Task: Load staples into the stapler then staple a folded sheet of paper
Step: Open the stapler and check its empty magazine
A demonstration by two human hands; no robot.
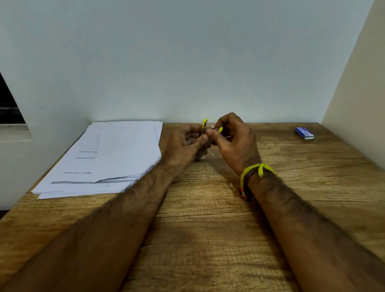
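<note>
Left hand (pixel 182 142) grips small yellow stapler (pixel 204 132), light, rigid, best held by body; right hand (pixel 233 138) pinches its pulled-out pusher rod, thin, slippery.

One stapler (pixel 204 132), one blue staple box (pixel 304 133), two hands, and perhaps several stacked paper sheets (pixel 102 159).

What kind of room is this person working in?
Probably a small office or study corner: a wooden desk set against plain walls, a stack of printed papers, and a small blue box, perhaps staples.
</note>
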